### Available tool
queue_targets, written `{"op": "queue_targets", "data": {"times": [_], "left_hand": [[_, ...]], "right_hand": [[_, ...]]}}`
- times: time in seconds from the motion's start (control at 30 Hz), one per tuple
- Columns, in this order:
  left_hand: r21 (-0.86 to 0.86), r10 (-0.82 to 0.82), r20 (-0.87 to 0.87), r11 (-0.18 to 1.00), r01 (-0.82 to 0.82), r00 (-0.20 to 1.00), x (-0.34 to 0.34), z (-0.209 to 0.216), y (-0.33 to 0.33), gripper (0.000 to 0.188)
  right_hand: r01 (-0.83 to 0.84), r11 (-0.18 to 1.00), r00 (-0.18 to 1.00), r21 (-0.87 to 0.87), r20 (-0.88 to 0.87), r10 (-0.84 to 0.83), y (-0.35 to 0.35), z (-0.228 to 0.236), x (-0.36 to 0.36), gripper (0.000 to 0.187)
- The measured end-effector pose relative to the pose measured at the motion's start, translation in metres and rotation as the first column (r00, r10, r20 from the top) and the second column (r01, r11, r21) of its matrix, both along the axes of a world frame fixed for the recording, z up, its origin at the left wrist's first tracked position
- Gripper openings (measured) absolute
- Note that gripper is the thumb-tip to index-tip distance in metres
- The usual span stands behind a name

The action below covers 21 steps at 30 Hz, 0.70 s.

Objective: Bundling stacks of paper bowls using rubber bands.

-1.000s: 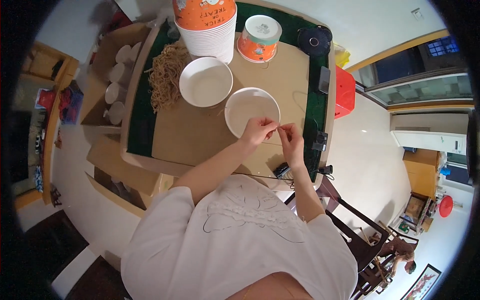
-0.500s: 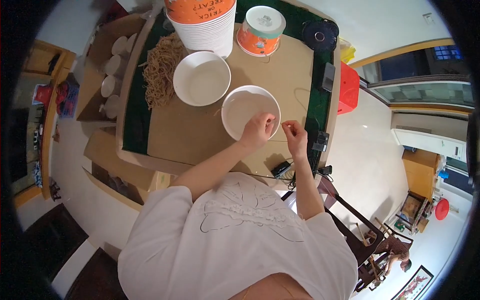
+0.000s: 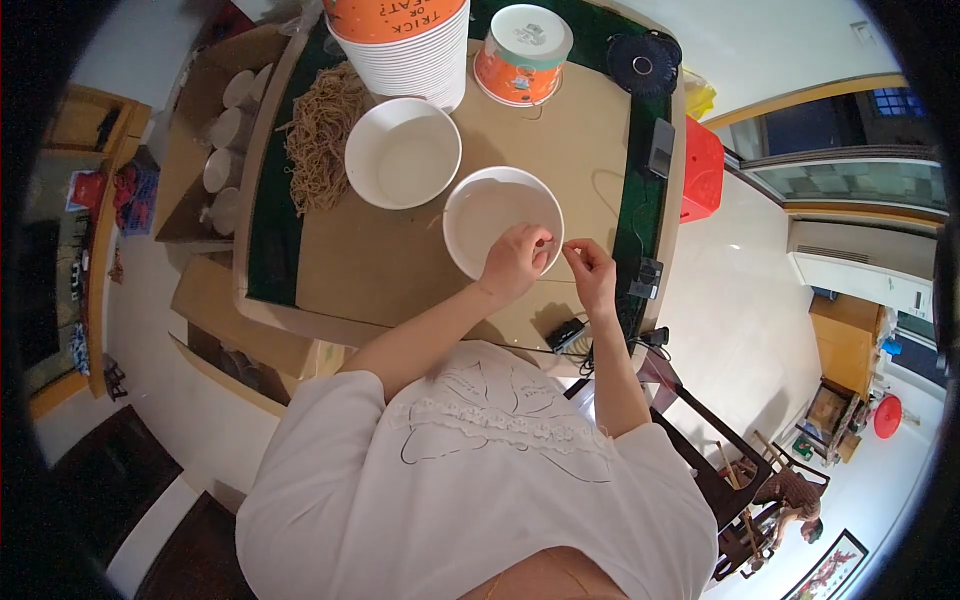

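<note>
A white paper bucket point(image 3: 482, 215) stands on the brown cardboard sheet in front of me, its open mouth facing up. My left hand point(image 3: 515, 262) reaches over its near rim, the fingers curled together inside by the right wall. What those fingers hold is too small to tell. Just outside the same wall, my right hand point(image 3: 590, 272) is closed in a pinch close to the rim, on something I cannot make out. A bit of brown cord shows at the bucket's left side. Another open white paper bucket point(image 3: 402, 155) stands to its upper left.
A tangled heap of brown cords point(image 3: 325, 140) lies at the left, beside a tall stack of paper buckets point(image 3: 405, 60). An upside-down orange bucket point(image 3: 520, 70) stands at the back. A black fan point(image 3: 643, 65), a phone point(image 3: 661, 148) and cables line the right edge. Boxes point(image 3: 190, 180) stand left.
My hands keep almost the same places at the bucket's right rim, with only slight finger movement. The whole view has shifted a little.
</note>
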State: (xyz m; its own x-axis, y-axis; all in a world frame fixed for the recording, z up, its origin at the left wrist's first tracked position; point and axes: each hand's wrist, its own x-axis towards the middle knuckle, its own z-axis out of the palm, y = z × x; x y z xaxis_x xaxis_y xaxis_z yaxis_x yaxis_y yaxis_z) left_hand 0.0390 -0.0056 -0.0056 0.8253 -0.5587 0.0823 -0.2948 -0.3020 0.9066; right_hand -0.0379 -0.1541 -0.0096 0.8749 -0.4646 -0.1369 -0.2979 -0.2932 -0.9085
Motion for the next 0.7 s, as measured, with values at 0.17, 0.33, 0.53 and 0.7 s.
{"op": "queue_targets", "data": {"times": [0.17, 0.33, 0.53, 0.7], "left_hand": [[0.068, 0.007, 0.087, 0.998, -0.013, 0.996, -0.001, 0.007, 0.002, 0.018], [0.097, -0.004, 0.236, 0.995, -0.019, 0.972, 0.000, 0.017, -0.001, 0.018], [0.145, -0.078, 0.252, 0.989, 0.042, 0.964, 0.001, 0.010, -0.005, 0.011], [0.059, -0.033, -0.043, 0.998, 0.035, 0.999, 0.002, 0.007, -0.001, 0.007]], "right_hand": [[-0.006, 1.000, 1.000, 0.003, -0.010, 0.006, 0.002, -0.004, 0.000, 0.009], [-0.012, 1.000, 1.000, -0.001, -0.021, 0.012, 0.002, -0.005, -0.001, 0.008], [-0.056, 0.998, 0.998, 0.011, -0.037, 0.056, 0.004, 0.006, -0.002, 0.013], [-0.040, 0.927, 0.995, 0.373, -0.073, 0.073, 0.025, 0.050, -0.018, 0.022]]}}
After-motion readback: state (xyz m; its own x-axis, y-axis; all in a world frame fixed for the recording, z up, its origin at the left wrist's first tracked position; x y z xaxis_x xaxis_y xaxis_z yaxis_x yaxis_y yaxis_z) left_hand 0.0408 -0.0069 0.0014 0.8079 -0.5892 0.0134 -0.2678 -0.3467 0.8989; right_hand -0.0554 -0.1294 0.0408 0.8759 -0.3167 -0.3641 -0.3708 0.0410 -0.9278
